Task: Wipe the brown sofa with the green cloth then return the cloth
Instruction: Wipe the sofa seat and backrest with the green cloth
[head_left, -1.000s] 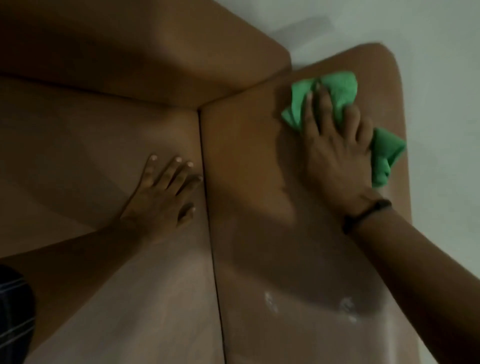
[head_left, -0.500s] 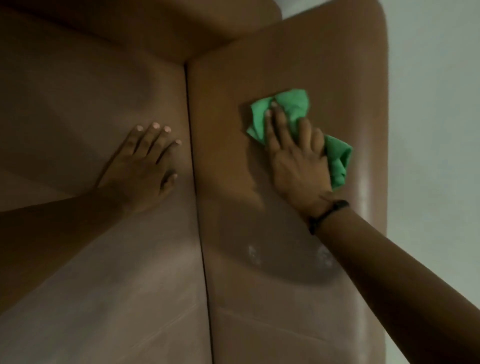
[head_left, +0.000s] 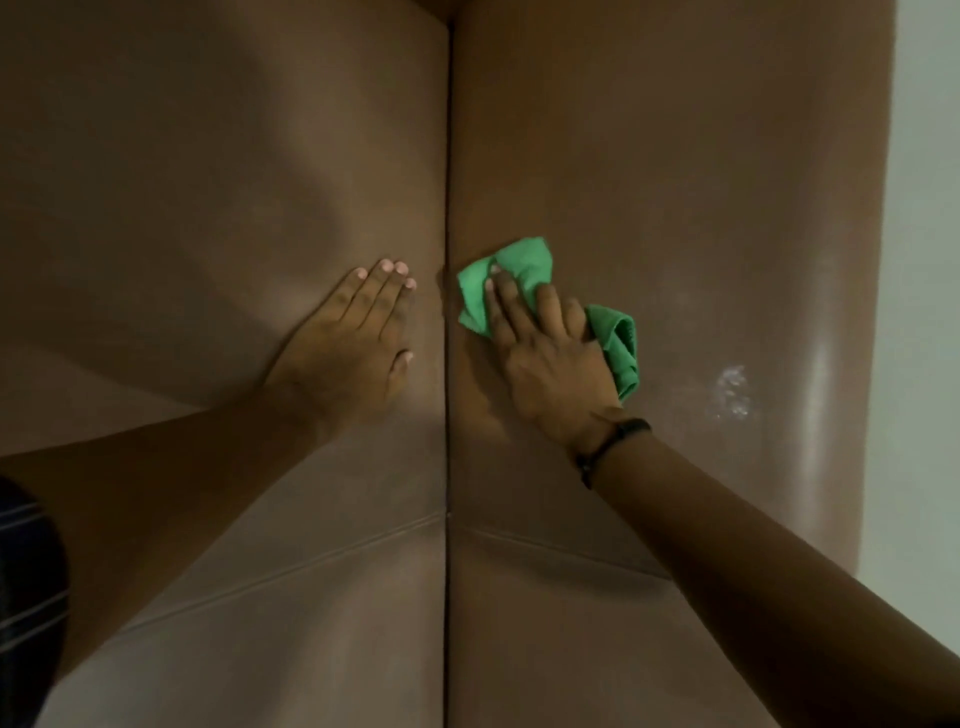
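The brown sofa (head_left: 675, 182) fills most of the view, with a dark seam running down between two cushions. My right hand (head_left: 550, 358) presses the crumpled green cloth (head_left: 519, 270) flat on the right cushion, just right of the seam; cloth shows past my fingertips and beside my little finger. A dark band circles that wrist. My left hand (head_left: 353, 343) lies flat on the left cushion with its fingers together, close to the seam, holding nothing.
A whitish smudge (head_left: 732, 389) marks the right cushion near its rounded outer edge. Pale floor (head_left: 924, 312) runs along the right side past the sofa edge. A dark striped piece of clothing (head_left: 26, 597) shows at the lower left.
My right hand has dragged the cloth from the far right corner of the cushion toward me and leftward to the seam. My left hand stays planted on the left cushion.
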